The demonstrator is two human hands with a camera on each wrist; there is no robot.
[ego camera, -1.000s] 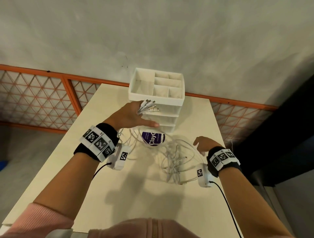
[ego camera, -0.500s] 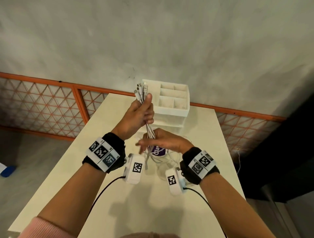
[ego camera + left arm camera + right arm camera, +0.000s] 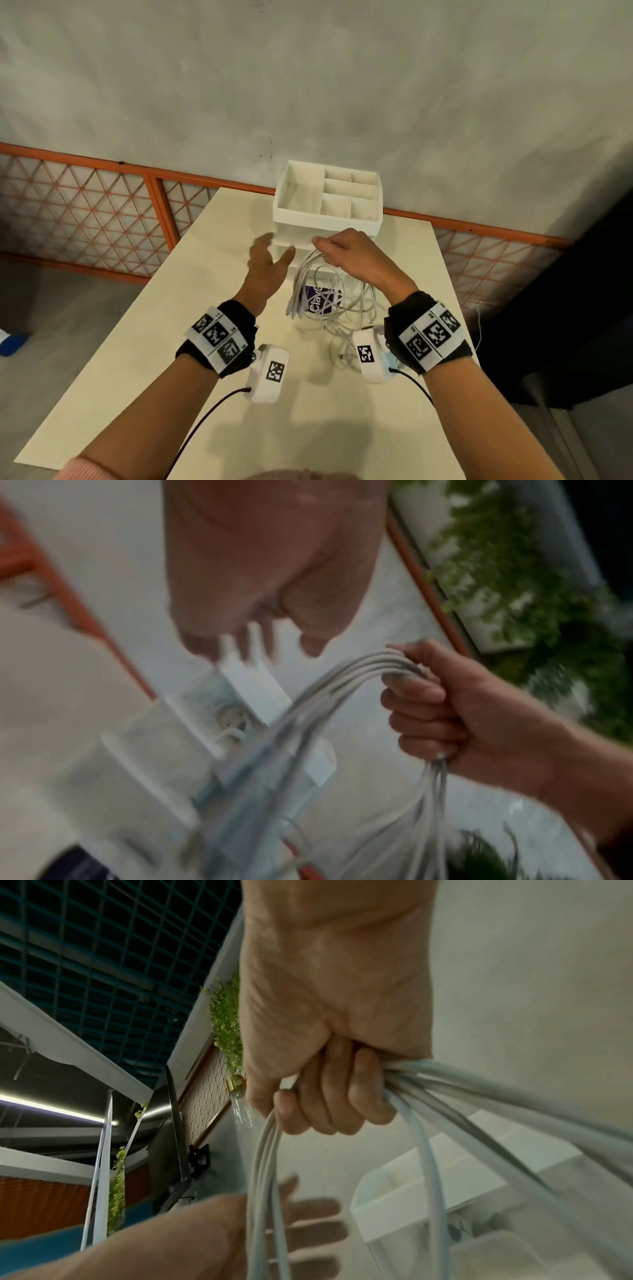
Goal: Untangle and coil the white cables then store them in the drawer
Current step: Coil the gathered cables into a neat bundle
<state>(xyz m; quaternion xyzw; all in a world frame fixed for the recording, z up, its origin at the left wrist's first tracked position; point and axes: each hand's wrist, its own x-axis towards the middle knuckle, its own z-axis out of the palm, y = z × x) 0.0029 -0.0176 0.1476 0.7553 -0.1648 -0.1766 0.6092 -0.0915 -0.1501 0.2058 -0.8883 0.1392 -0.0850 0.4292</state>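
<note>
My right hand [image 3: 346, 255] grips a bunch of white cables [image 3: 310, 274] in a fist in front of the white drawer unit [image 3: 327, 202]; the fist shows in the left wrist view [image 3: 431, 710] and right wrist view [image 3: 329, 1085]. The cables [image 3: 445, 1123] droop over both sides of the fist, and their loose ends lie tangled on the table [image 3: 342, 329]. My left hand [image 3: 267, 263] hovers just left of the bunch with fingers spread and blurred, holding nothing. The left hand [image 3: 274, 1231] appears below the cables in the right wrist view.
A clear jar with a purple label [image 3: 320, 303] stands under the cables, in front of the drawer unit. The cream table [image 3: 171, 342] ends at an orange lattice railing [image 3: 102, 212] on the left and back. A dark gap lies off the right edge.
The bunch passed from my left hand to my right. The left hand let go and opened, moving left; the right hand rose with the cables toward the drawer unit.
</note>
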